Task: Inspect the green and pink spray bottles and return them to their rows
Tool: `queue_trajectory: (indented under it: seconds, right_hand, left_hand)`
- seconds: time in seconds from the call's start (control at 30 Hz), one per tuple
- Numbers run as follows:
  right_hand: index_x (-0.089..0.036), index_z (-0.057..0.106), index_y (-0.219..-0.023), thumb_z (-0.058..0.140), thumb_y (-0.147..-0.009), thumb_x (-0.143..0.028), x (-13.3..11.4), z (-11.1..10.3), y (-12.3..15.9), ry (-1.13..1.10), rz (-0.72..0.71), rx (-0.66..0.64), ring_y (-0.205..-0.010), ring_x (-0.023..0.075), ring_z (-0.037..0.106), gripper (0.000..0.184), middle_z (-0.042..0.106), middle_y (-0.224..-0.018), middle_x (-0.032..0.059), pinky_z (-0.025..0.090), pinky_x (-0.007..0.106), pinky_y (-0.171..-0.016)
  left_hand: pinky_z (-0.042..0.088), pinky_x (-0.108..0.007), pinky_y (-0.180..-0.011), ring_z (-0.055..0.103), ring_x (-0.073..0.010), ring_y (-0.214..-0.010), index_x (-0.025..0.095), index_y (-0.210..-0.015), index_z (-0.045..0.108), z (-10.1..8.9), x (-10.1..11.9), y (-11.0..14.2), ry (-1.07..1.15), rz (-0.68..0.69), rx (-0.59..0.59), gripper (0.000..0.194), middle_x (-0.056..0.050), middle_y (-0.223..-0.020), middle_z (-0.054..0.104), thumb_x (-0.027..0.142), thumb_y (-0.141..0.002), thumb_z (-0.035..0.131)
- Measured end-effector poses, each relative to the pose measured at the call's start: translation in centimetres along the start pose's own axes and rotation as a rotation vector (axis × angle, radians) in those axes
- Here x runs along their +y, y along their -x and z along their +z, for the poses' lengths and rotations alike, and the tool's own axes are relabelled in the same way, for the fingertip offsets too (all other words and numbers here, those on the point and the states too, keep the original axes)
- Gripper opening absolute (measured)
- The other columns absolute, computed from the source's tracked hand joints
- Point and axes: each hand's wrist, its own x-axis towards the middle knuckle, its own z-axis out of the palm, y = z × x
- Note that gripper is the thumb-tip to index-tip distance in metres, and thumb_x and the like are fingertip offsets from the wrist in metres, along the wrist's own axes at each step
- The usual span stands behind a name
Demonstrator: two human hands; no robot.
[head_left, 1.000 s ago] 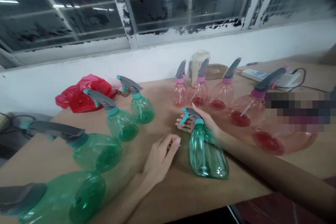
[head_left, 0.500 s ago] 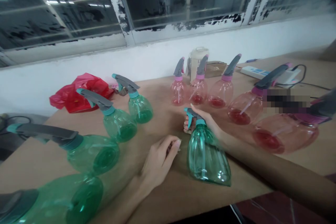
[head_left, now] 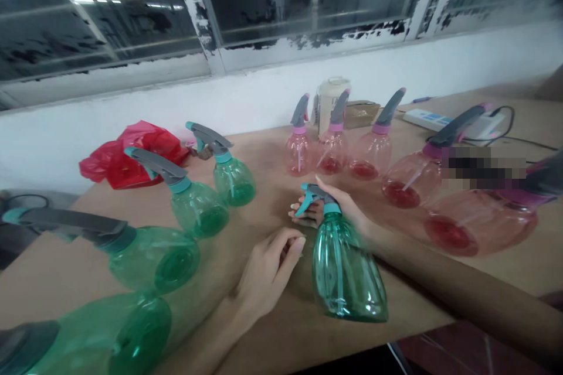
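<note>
While the right grip [head_left: 349,205] wraps the neck of a green spray bottle [head_left: 347,281] from behind, fingers [head_left: 313,218] opened off its teal trigger [head_left: 304,204], the left grip [head_left: 268,272] curls loosely nearby, contents, if any, hidden. The bottle tilts over the counter's [head_left: 272,199] near side, between other green spray bottles [head_left: 200,214] and pink spray bottles [head_left: 370,158]. Working the trigger seems the step; squeezing calls for curling fingers evenly, neck steady.

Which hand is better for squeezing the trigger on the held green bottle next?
Probably the right hand: it holds the green spray bottle near its top, with fingers close to the turquoise trigger. The left hand is loosely curled, apart from the bottle.
</note>
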Motion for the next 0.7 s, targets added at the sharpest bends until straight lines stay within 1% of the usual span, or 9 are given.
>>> queue_trajectory:
  seconds: [0.1, 0.17, 0.3, 0.4, 0.47, 0.57, 0.7]
  right_hand:
    - [-0.012, 0.064, -0.083, 0.049, -0.087, -0.048, -0.5, 0.2, 0.2, 0.025, -0.016, -0.014, -0.099, 0.0236, 0.064, 0.039, 0.069, -0.093, 0.0113, 0.043, 0.041, -0.098]
    - [-0.013, 0.064, -0.083, 0.05, -0.086, -0.048, -1.1, 0.7, 0.6, 0.059, -0.069, -0.022, -0.1, 0.0248, 0.063, 0.038, 0.069, -0.092, 0.0111, 0.042, 0.044, -0.099]
    - [-0.014, 0.065, -0.086, 0.053, -0.085, -0.047, -2.4, 2.2, 1.8, 0.18, -0.251, -0.055, -0.099, 0.0262, 0.064, 0.035, 0.07, -0.089, 0.01, 0.041, 0.047, -0.099]
    - [-0.017, 0.066, -0.086, 0.054, -0.083, -0.046, -2.9, 3.0, 2.7, 0.28, -0.375, -0.074, -0.096, 0.0256, 0.065, 0.031, 0.07, -0.087, 0.0078, 0.043, 0.045, -0.096]
    - [-0.02, 0.067, -0.086, 0.056, -0.082, -0.046, -3.0, 3.4, 3.2, 0.345, -0.432, -0.067, -0.094, 0.025, 0.066, 0.029, 0.07, -0.086, 0.0057, 0.046, 0.042, -0.093]
    - [-0.023, 0.068, -0.086, 0.059, -0.078, -0.05, -3.2, 3.9, 3.7, 0.433, -0.476, -0.038, -0.093, 0.0255, 0.066, 0.029, 0.07, -0.084, 0.0045, 0.048, 0.039, -0.087]
    - [-0.026, 0.067, -0.095, 0.064, -0.072, -0.054, -3.1, 4.1, 4.0, 0.45, -0.481, -0.003, -0.097, 0.0277, 0.064, 0.036, 0.069, -0.086, 0.0048, 0.049, 0.04, -0.084]
  left_hand:
    - [0.048, -0.027, -0.069, 0.065, -0.015, -0.072, 0.022, -0.095, 0.059, 0.0, 0.0, 0.0, 0.006, 0.002, -0.004, 0.026, 0.002, -0.074, 0.066, 0.035, -0.095, 0.037]
    - [0.048, -0.028, -0.07, 0.065, -0.0149, -0.072, 0.022, -0.095, 0.059, 0.0, 0.0, 0.0, 0.011, 0.004, -0.004, 0.026, 0.002, -0.075, 0.066, 0.035, -0.095, 0.037]
    - [0.048, -0.027, -0.071, 0.065, -0.0144, -0.073, 0.022, -0.097, 0.059, 0.0, 0.0, 0.1, 0.031, 0.016, -0.015, 0.025, 0.002, -0.076, 0.067, 0.034, -0.095, 0.037]
    - [0.049, -0.027, -0.071, 0.065, -0.0148, -0.074, 0.022, -0.096, 0.059, 0.0, 0.0, 0.1, 0.038, 0.021, -0.012, 0.025, 0.001, -0.078, 0.067, 0.034, -0.095, 0.037]
    - [0.049, -0.028, -0.071, 0.065, -0.0152, -0.074, 0.021, -0.096, 0.059, 0.1, 0.0, 0.1, 0.039, 0.023, -0.013, 0.026, 0.0, -0.078, 0.067, 0.035, -0.095, 0.037]
    - [0.049, -0.029, -0.071, 0.065, -0.0154, -0.074, 0.022, -0.097, 0.058, 0.0, 0.0, 0.1, 0.043, 0.025, -0.02, 0.026, 0.0, -0.079, 0.068, 0.035, -0.096, 0.035]
    - [0.049, -0.029, -0.072, 0.065, -0.0155, -0.075, 0.023, -0.097, 0.058, 0.0, 0.0, 0.2, 0.048, 0.031, -0.029, 0.026, 0.0, -0.08, 0.069, 0.035, -0.096, 0.035]
